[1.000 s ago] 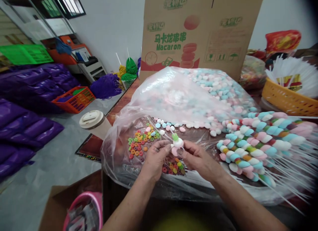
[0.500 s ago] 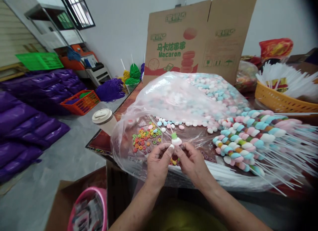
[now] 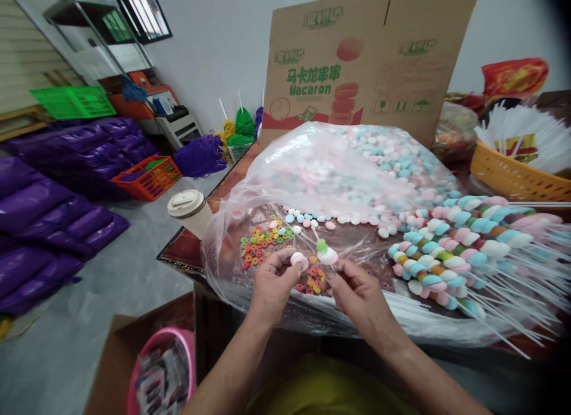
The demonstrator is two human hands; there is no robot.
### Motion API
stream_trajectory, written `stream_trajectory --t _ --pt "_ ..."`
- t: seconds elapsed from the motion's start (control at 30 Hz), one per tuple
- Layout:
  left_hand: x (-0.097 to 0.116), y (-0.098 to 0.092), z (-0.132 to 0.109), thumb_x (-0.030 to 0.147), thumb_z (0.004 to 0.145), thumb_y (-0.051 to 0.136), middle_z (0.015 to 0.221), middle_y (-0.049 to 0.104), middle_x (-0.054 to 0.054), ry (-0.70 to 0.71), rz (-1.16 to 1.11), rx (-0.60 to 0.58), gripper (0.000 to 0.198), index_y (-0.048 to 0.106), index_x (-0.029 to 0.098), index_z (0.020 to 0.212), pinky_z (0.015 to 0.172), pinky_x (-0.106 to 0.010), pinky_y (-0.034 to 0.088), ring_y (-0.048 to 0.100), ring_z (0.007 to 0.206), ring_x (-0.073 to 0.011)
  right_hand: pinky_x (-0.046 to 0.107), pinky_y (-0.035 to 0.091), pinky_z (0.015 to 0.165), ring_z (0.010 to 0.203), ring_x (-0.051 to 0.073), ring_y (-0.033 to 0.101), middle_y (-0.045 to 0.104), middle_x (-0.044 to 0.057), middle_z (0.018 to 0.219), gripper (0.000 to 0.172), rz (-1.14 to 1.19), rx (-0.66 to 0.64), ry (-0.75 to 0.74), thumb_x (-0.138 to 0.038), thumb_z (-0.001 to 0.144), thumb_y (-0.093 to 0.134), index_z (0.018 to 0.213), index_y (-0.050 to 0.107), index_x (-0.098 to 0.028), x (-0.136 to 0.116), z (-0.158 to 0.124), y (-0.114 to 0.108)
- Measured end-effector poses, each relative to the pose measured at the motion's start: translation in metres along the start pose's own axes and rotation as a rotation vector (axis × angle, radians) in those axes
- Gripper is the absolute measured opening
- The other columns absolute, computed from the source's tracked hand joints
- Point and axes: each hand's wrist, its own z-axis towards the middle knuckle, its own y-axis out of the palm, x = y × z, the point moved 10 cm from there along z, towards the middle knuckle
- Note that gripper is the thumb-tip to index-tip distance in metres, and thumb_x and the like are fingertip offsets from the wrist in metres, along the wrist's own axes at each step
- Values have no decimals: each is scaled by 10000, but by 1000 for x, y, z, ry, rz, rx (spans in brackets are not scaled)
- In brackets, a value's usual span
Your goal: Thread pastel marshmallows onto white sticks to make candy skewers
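My left hand [image 3: 273, 283] pinches a pale pink round candy [image 3: 298, 260] between thumb and fingers. My right hand [image 3: 354, 291] is closed on a thin white stick [image 3: 316, 235] that carries a white candy [image 3: 328, 256] and a green ring at its upper part. The two hands sit close together over a clear plastic bag [image 3: 285, 183]. Small coloured ring candies [image 3: 261, 242] lie scattered on the plastic just beyond my left hand. Loose pink, blue and white candies [image 3: 379, 159] fill the bag behind.
Finished candy skewers [image 3: 450, 248] lie stacked to the right, sticks pointing right. A yellow basket [image 3: 513, 177] of white sticks stands at the back right. A Macaron cardboard box [image 3: 357, 64] stands behind. A lidded paper cup [image 3: 190, 208] sits at the table's left corner. A pink bucket [image 3: 165, 373] is below left.
My left hand has drawn slightly apart from the stick and now shows a pink candy at its fingertips. The stick stays in my right hand.
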Motion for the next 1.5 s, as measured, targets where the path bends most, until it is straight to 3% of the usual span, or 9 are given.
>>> stream_trajectory --t 0.13,0.23,0.33,0.47,0.67,0.87,1.17,1.37,1.5 --pt "-7 14 -9 261 604 729 763 668 -34 -30 14 -80 304 643 128 864 613 -257 518 595 627 -116 214 393 540 599 104 462 515 -11 660 210 -114 33 -106 -371 791 533 788 541 -162 -2 6 0" --pt "-10 22 -13 244 594 731 815 677 -47 -50 -6 -132 319 653 131 882 668 -257 508 608 690 -130 226 409 581 649 122 496 542 2 698 207 -128 24 -111 -372 802 515 771 527 -168 -1 10 3" --pt "-11 9 -7 226 570 740 738 660 -24 -55 -37 -56 310 645 127 848 627 -248 504 591 631 -112 210 370 533 579 105 456 501 -13 629 238 -290 6 -131 -367 851 434 732 507 -174 -9 2 -1" --pt "-7 -13 4 201 558 736 729 640 -8 -21 -94 68 359 612 135 889 593 -248 503 575 611 -101 220 341 530 542 110 445 497 -11 594 238 -720 -65 -277 -295 879 366 718 499 -182 -25 -25 -1" --pt "0 -11 2 163 532 721 688 642 -6 6 -51 59 290 635 121 806 601 -236 482 570 589 -99 243 354 543 598 159 580 635 44 693 233 -1127 21 -388 -208 856 341 771 557 -195 -25 -43 0" --pt "8 -12 -8 167 578 688 692 656 -11 95 139 104 196 664 137 770 648 -240 486 590 627 -116 253 298 462 530 165 603 659 31 668 220 -1289 55 -405 -188 826 359 794 577 -204 -28 -43 3" --pt "28 0 -22 132 623 612 730 672 13 412 536 68 218 701 217 804 645 -217 466 570 613 -118 269 119 413 416 169 574 636 0 589 134 -1539 29 -328 -150 760 468 806 568 -226 -32 -46 4" --pt "25 -5 -29 130 626 605 763 681 -6 416 527 150 258 707 230 840 676 -239 469 585 652 -146 278 112 430 438 173 578 622 3 587 219 -1566 51 -389 -100 748 477 909 573 -213 -31 -50 16" --pt "24 -3 -35 115 607 616 783 688 -19 445 462 144 274 713 236 833 712 -256 470 594 677 -160 274 130 427 449 174 582 626 7 601 250 -1566 29 -377 -79 744 467 932 570 -210 -27 -46 21"
